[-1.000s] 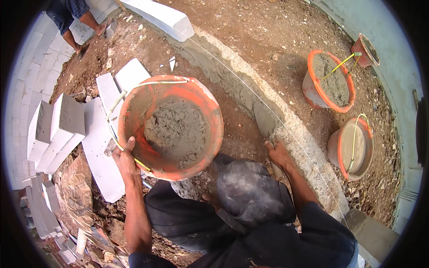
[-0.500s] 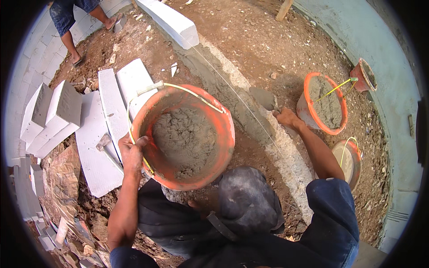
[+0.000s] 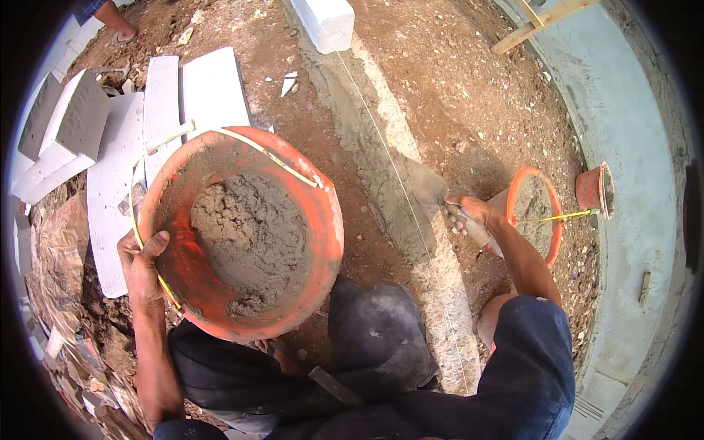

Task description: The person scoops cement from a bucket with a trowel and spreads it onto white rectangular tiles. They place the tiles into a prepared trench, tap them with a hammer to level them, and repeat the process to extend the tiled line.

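My left hand (image 3: 144,268) is closed on the rim of a large orange bucket (image 3: 332,227), thumb over the edge. Grey wet mortar (image 3: 249,227) fills the bucket's lower part, and its opening is tipped toward me. A pale yellow handle (image 3: 165,138) lies along the rim. In my right hand (image 3: 473,209) is a trowel (image 3: 427,183), my fingers wrapped round its handle. The blade rests at the edge of a mortar bed (image 3: 378,169), close to a taut string (image 3: 405,192) stretched along it.
A white block (image 3: 326,26) sits at the bed's far end. More white blocks (image 3: 213,88) lie at the left. To the right stand another mortar bucket (image 3: 555,246) and a small red bucket (image 3: 588,191). Wooden stakes (image 3: 539,28) are at the far right; a person's foot (image 3: 125,35) shows far left.
The bucket and my left hand have shifted left in view. My right hand has turned, so the trowel's handle now shows. The view has moved, with the blocks and right-hand buckets displaced.
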Demonstrator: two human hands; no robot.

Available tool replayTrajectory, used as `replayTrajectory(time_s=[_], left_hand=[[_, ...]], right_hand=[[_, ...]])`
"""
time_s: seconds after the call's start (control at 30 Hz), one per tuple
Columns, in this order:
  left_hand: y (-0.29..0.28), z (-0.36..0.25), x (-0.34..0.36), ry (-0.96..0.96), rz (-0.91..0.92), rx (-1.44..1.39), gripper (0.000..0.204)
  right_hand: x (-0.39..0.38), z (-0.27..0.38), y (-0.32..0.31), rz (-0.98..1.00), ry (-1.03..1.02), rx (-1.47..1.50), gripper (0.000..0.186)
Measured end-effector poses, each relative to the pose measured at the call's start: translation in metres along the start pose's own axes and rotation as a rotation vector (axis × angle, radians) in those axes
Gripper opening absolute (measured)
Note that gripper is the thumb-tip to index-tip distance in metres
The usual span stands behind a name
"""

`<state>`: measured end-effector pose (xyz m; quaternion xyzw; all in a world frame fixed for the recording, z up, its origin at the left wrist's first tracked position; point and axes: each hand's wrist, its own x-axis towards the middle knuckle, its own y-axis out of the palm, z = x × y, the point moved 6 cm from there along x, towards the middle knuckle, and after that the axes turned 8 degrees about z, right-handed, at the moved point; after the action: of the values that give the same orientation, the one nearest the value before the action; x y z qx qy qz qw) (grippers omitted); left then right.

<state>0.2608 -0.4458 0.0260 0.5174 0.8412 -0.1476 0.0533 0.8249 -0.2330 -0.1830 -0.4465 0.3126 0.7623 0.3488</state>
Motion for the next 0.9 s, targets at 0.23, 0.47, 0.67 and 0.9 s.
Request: replayTrajectory(time_s=[0.23, 0.47, 0.67, 0.9], left_hand=[[0.015, -0.01, -0.005, 0.051, -0.063, -0.061, 0.031], [0.019, 0.009, 0.001, -0.021, -0.185, -0.104, 0.017], [0.032, -0.015, -0.005, 0.0, -0.054, -0.055, 0.024], [0.032, -0.068, -0.023, 0.25, -0.024, -0.006, 0.036]], right_hand=[[0.022, 0.029, 0.022, 0.127, -0.117, 0.165, 0.03], [0.077, 0.104, 0.016, -0.806, -0.332, -0.874, 0.046], [0.018, 0.118, 0.053, -0.854, -0.399, -0.818, 0.054], [-0.199, 0.119, 0.193, -0.723, -0.878, -1.135, 0.037]])
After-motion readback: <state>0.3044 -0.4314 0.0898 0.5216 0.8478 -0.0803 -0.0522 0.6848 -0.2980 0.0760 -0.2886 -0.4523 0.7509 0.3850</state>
